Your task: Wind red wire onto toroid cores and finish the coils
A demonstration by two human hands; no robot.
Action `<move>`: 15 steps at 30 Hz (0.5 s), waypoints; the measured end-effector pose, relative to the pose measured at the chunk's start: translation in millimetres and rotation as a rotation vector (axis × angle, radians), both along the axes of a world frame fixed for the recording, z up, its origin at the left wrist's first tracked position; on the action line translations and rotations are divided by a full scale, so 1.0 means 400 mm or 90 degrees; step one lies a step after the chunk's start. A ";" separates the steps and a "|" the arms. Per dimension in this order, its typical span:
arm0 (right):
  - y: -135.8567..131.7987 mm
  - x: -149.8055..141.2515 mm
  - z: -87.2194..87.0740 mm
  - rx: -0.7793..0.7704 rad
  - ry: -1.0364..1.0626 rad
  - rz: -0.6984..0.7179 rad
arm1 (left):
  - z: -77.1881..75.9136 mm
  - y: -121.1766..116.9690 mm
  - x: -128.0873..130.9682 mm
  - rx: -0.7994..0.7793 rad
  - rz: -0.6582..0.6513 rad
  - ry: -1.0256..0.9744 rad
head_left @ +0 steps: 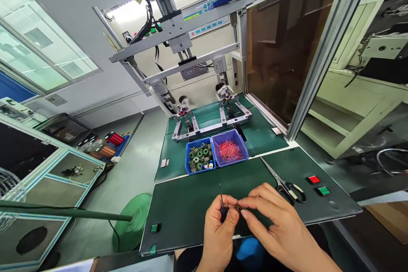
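Observation:
Just above the front edge of the green work mat, my left hand (pixel 219 229) is closed with thumb and fingers around a small dark slotted motor core (pixel 238 208). Copper-coloured strands show on the core's face. A thin metal rod with a dark blue part (pixel 221 197) also sticks up from the left fingers; its kind is unclear. My right hand (pixel 270 221) comes in from the right, thumb and fingertips pinched at the core's right side. Scissors (pixel 280 182) with dark and cream handles lie beyond the right hand. The fingers partly hide the core.
A blue bin (pixel 200 170) holds several green slotted cores; beside it, a lilac bin (pixel 245 153) holds red wire pieces. A two-station winding fixture (pixel 213 127) stands behind them. Red (pixel 314 179) and green (pixel 324 191) buttons sit at right, another green button (pixel 155 228) at left.

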State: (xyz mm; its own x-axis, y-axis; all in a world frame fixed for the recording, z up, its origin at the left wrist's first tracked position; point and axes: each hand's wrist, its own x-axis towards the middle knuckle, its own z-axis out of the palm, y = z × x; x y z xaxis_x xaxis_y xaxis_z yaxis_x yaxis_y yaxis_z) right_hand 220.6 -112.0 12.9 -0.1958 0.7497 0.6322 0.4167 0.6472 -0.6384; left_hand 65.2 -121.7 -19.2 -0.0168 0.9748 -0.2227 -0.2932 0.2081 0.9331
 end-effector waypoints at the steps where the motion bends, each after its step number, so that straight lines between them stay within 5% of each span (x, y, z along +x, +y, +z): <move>1: -0.002 -0.001 -0.003 0.017 -0.001 -0.002 | 0.003 -0.003 -0.002 0.021 0.010 0.032; 8: -0.015 -0.026 -0.034 0.114 -0.061 -0.086 | 0.017 -0.020 0.010 0.102 0.039 0.148; 15: -0.033 -0.029 -0.033 0.035 -0.036 -0.060 | 0.003 -0.027 0.014 0.041 0.030 0.015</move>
State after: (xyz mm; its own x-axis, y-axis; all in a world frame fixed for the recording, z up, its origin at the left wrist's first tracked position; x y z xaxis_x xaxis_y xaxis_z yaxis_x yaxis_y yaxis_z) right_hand 209.1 -125.1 -0.3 -0.1628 0.7315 0.6621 0.5121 0.6363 -0.5770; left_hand 70.8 -132.7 -18.1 -0.0668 0.9851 -0.1582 -0.2789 0.1338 0.9510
